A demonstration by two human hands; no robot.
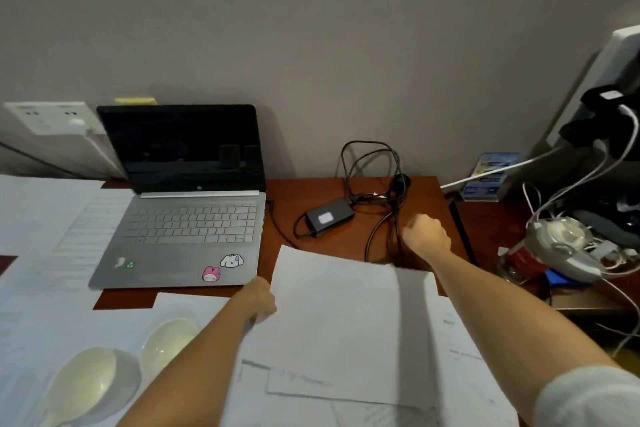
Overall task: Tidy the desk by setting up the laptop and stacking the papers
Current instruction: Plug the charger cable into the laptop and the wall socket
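Brown bench (304,194): open laptop (187,204), charger (329,217), scattered papers (45,281). Left hand (259,300) fingers pinching sheet (339,319). Right hand (427,236) fingers curled closed at cable (377,236).

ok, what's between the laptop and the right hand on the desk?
Head view: between the laptop and the right hand lie the black power adapter and its looped cable on bare wooden desk.

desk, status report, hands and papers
Left hand gripping loose sheet. Right hand fisted by charger cable. Laptop open, screen dark. Papers unstacked.

Two white bowls (114,367) near; brochure (486,175) by wall.
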